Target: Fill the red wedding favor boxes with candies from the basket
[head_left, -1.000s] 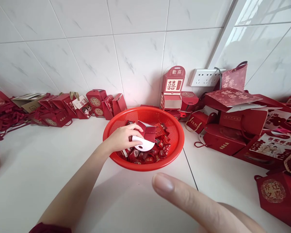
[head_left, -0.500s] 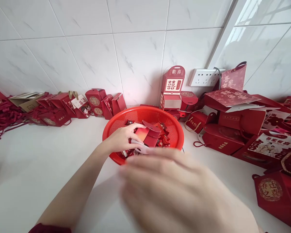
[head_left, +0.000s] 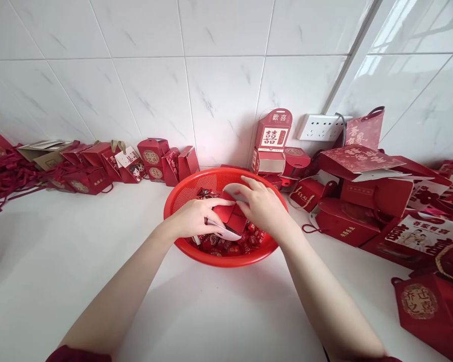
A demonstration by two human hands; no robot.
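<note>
A red gift box (head_left: 236, 219) with raised flaps is held over the red plastic basket (head_left: 226, 261). My left hand (head_left: 194, 218) grips its left side, fingers and thumb around the near flap, whose pale inner face shows. On the far right side, my right hand (head_left: 262, 203) pinches the other curved flap between thumb and fingers. Beneath the box, many small red wrapped candies (head_left: 232, 249) lie in the basket. The inside of the box is mostly hidden by my fingers and the flaps.
Red gift boxes (head_left: 153, 158) line the tiled wall on the left, beside a heap of dark red ribbons (head_left: 17, 171). A box with a tall front (head_left: 272, 136) stands behind the basket. More boxes (head_left: 347, 221) pile up at right, near a white power strip (head_left: 320, 127).
My right hand has moved from close to the camera forward to the box and taken hold of its far flap. My left hand still holds the box over the basket.
</note>
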